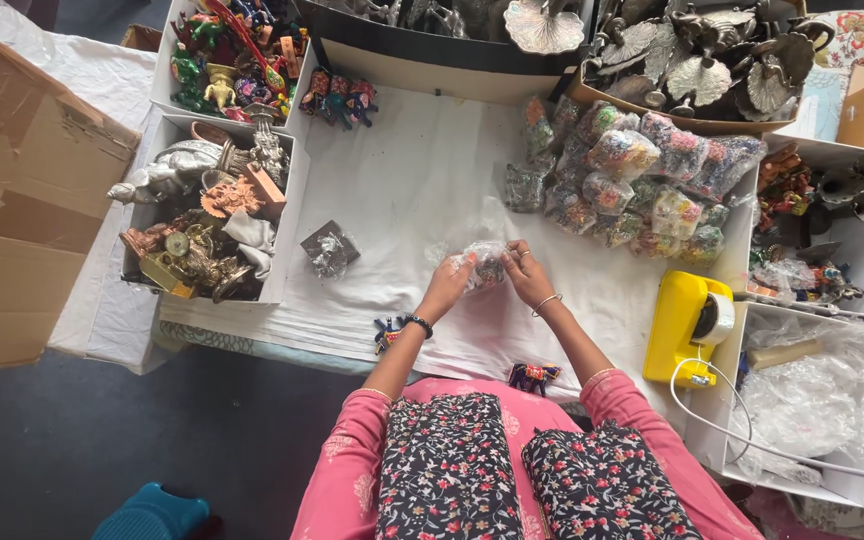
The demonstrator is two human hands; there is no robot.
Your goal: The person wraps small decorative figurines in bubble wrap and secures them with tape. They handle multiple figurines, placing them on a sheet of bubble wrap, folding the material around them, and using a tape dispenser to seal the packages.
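Both hands meet at the middle of the bench (402,190), over the white cloth. Left hand (449,284) and right hand (528,276) each grip one small clear bag (485,264); contents look like a small trinket, too blurred to tell. Far right: heap of filled bags (642,175). Near right: yellow tape dispenser (689,325). Left: box of metal figurines (207,225). One wrapped packet (329,249) lies left of the hands.

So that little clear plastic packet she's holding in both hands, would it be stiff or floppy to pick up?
Probably floppy: the clear packet looks crinkled between the left hand and right hand. Likely light, since fingertips alone seem to carry it. The glossy film might be a bit slippery, and the small item inside could shift.
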